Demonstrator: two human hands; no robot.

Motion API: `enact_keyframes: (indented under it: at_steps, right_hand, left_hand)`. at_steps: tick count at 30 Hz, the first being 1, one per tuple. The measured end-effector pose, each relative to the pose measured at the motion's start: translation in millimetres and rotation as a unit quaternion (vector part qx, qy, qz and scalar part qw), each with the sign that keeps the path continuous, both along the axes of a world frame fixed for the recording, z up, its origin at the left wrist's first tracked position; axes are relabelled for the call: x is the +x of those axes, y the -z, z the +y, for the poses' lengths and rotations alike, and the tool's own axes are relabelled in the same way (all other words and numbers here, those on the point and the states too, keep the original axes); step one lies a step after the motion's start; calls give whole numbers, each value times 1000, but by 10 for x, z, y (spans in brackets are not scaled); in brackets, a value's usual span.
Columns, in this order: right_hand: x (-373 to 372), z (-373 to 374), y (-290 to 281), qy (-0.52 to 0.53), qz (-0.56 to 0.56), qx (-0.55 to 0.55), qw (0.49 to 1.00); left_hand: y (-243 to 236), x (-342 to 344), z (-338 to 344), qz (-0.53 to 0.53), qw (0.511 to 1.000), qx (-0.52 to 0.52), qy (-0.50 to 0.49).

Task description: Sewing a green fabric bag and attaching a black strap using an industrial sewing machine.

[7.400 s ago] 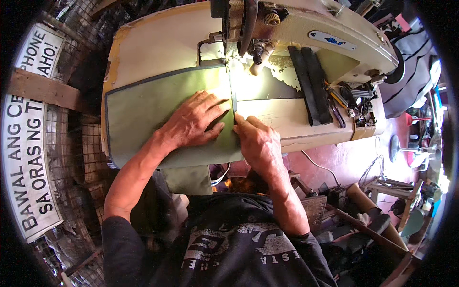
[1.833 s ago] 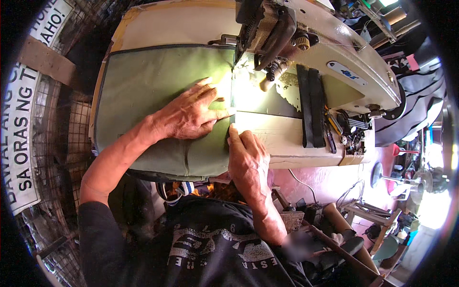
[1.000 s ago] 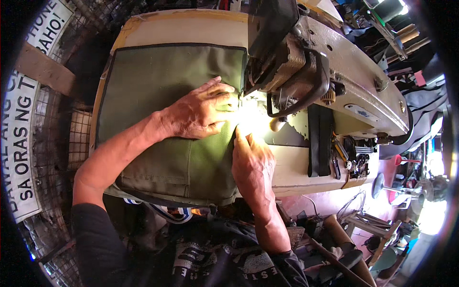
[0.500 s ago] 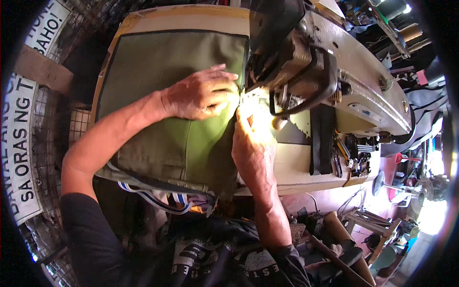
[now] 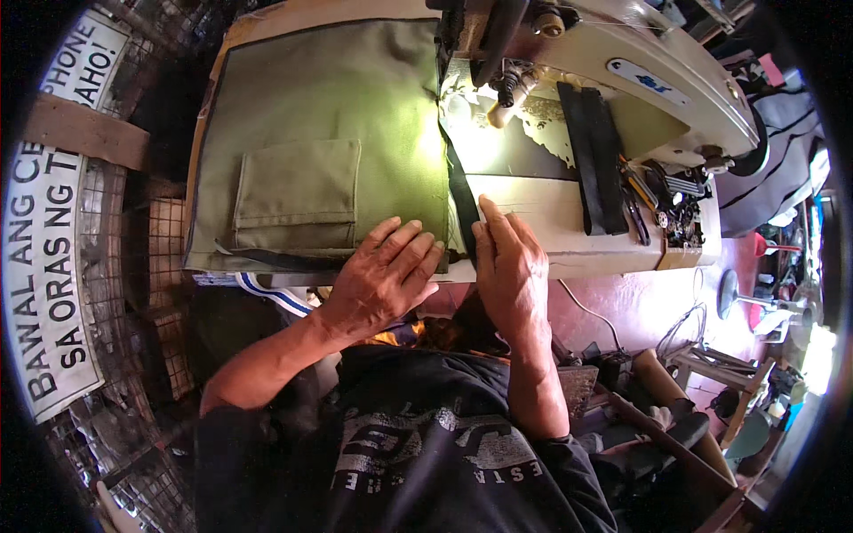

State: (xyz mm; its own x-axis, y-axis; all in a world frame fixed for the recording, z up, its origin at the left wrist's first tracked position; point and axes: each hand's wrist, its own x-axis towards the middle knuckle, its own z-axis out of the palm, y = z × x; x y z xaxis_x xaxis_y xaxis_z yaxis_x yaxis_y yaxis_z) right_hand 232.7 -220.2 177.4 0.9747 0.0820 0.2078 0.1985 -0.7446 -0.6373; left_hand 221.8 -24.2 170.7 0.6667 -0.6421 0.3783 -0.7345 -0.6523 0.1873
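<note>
Cramped sewing shop: wire mesh wall with a white printed sign (image 5: 58, 222) on my far left, clutter of stands and cloth on the right. Cream sewing surface (image 5: 569, 222) in front of me, worn patches near the needle.

Left to right:
- Olive green fabric panel (image 5: 329, 107) lies flat over the left half of the surface. Sewn patch pocket (image 5: 298, 195) sits on its lower left part. Dark binding runs along the panel's near edge.
- White-and-blue striped strap (image 5: 271, 298) hangs just below that near edge.
- My left hand (image 5: 382, 280): open, fingers spread, palm down, pressing the panel's near right corner at the surface edge.
- Black strip (image 5: 462, 200) runs along the panel's right edge, from the needle area toward me.
- My right hand (image 5: 511, 271): open, flat, fingers extended along the black strip, index tip touching it. Not gripping.
- Cream sewing machine (image 5: 622, 62) head above, presser foot area brightly lit.
- Two black straps (image 5: 595, 160) lying side by side on the machine bed, right of the hands.
- Small tools (image 5: 657, 209) piled near the right end; too small to tell which.
</note>
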Motion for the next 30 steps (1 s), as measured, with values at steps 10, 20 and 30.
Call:
enact_keyframes:
  at_steps: [10, 20, 30]
  right_hand:
    - [-14, 112, 89, 45, -27, -12, 999]
    - [-13, 197, 120, 30, -1, 47, 998]
    - [-41, 214, 128, 30, -23, -10, 999]
  left_hand:
    - [-78, 18, 48, 320, 845, -373, -212]
    - [-78, -41, -170, 77, 981, -157, -88]
    - [-259, 53, -70, 17, 999, -37, -18]
